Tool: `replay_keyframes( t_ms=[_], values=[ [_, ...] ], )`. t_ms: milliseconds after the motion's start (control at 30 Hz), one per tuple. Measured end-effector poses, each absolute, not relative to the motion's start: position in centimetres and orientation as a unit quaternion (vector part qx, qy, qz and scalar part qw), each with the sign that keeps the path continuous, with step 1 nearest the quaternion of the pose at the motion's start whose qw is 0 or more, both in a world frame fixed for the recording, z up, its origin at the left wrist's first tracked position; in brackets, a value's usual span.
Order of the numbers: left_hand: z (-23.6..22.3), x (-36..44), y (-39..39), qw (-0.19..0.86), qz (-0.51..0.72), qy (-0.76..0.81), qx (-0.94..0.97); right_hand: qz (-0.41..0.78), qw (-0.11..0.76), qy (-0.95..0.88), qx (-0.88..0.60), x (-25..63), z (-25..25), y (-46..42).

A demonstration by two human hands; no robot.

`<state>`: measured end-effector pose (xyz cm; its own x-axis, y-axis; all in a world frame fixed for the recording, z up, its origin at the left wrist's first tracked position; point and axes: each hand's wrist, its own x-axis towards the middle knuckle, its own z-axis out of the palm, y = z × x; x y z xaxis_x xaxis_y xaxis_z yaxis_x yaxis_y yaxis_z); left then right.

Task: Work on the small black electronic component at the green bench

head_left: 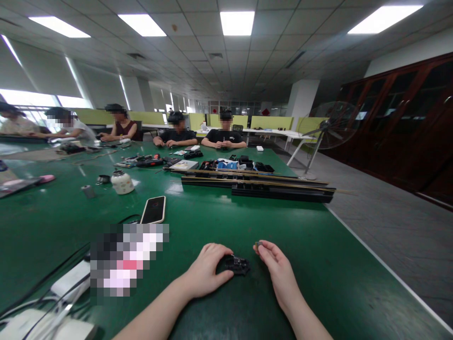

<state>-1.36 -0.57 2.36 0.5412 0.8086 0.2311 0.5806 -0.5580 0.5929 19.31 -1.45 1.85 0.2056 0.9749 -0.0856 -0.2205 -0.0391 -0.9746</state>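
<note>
On the green table in front of me lies a black part (239, 265) with an uneven, open-looking top; its exact kind is too small to tell. My left hand (209, 270) grips its left end between thumb and fingers. Just to the right, my right hand (276, 264) is raised slightly, thumb and fingertips pinched together. Between those fingertips shows a small grey-brown piece (258, 245), mostly covered by the fingers. A short gap separates this piece from the black part.
Long black rails (283, 192) with thin brass-coloured rods lie across the table ahead. To my left are a phone (154, 210), a white jar (122, 182), cables and a white power strip (71, 281). Several people sit at the far side. A large fan (323, 125) stands right.
</note>
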Motion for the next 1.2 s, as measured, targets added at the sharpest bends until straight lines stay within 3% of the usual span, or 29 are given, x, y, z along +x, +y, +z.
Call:
replay_keyframes(
  t_ms=[1000,1200],
  values=[
    [2.4,-1.4,-0.5,0.228,0.245,0.409,0.849,0.483,0.561,-0.428,-0.519,19.0,1.8,-1.4],
    [2.3,-1.4,-0.6,0.225,0.251,0.408,0.849,0.413,0.503,-0.544,-0.529,18.6,1.2,-2.0]
  ],
)
